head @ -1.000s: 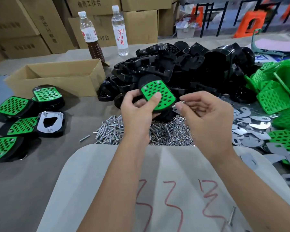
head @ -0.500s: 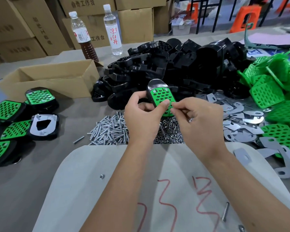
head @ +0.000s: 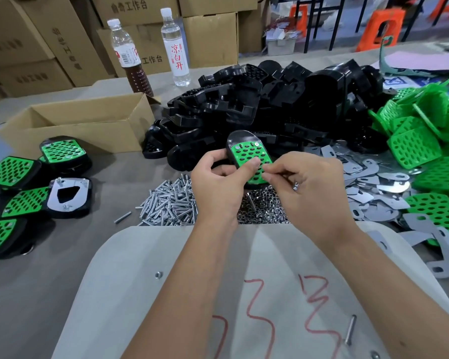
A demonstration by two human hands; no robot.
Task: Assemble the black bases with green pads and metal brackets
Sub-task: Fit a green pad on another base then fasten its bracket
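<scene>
Head view: both hands, left (head: 218, 185) and right (head: 309, 187), pinch glossy black base (head: 240, 141) with perforated green pad (head: 249, 154)

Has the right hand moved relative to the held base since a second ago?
Yes. The right hand has closed in leftward; its fingertips now pinch at the green pad on the black base gripped by the left hand.

base (head: 240, 138): glossy black plastic | pad (head: 249, 154): green plastic | screws (head: 170, 203): shiny metal
</scene>
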